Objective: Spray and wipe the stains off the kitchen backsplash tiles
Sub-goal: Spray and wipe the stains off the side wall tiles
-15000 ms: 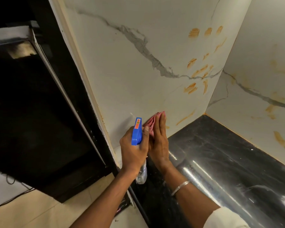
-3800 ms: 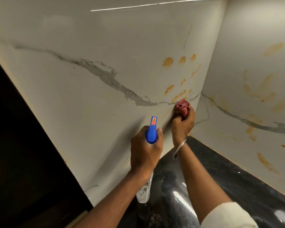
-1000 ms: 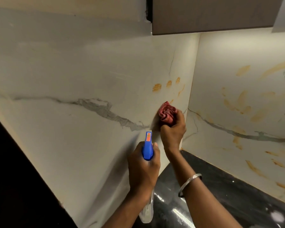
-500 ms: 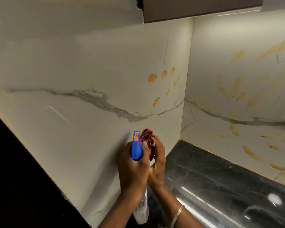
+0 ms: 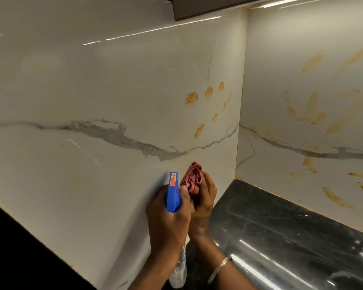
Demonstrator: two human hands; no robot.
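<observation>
The left hand (image 5: 168, 225) was clenched round the spray bottle (image 5: 173, 192), blue plastic head upright, clear body hanging below. Just beyond it, the right hand (image 5: 204, 198) curled round a bunched red cloth (image 5: 193, 177), low by the glossy, grey-veined tiles (image 5: 92, 91). The polished black bench (image 5: 281, 237) lay alongside. Smeared orange stains (image 5: 191, 98) sat higher, near the corner.

Glossy black countertop (image 5: 291, 237), overhead cabinet (image 5: 208, 5) (dark underside)

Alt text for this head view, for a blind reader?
A left hand grips a blue-topped spray bottle beside a right hand clutching a bunched red cloth, before a white marble backsplash. Orange stains dot it above; black countertop at right.
</observation>
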